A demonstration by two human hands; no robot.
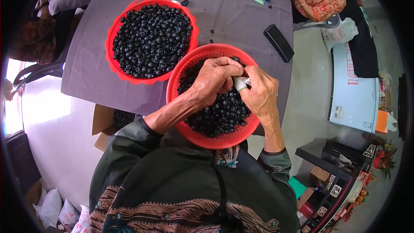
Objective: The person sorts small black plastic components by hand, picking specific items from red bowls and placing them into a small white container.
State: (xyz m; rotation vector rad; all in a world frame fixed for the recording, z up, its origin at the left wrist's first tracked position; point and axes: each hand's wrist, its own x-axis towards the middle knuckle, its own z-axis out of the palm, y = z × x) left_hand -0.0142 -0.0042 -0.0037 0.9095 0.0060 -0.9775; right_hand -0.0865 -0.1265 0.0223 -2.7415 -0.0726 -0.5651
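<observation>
Work your left hand point(215, 77) and right hand point(262, 92) low over the black beads point(215, 118) in the colander point(215, 142), towards five o'clock from the scalloped basket point(144, 80); whether either grip holds one, I can't tell.

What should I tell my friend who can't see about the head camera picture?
A person's left hand and right hand are close together over a red basket of small, round black pieces, something white showing by the right one. Beyond the basket, to the left, a wavy-edged red bowl of similar pieces sits on a gray tablecloth.
</observation>
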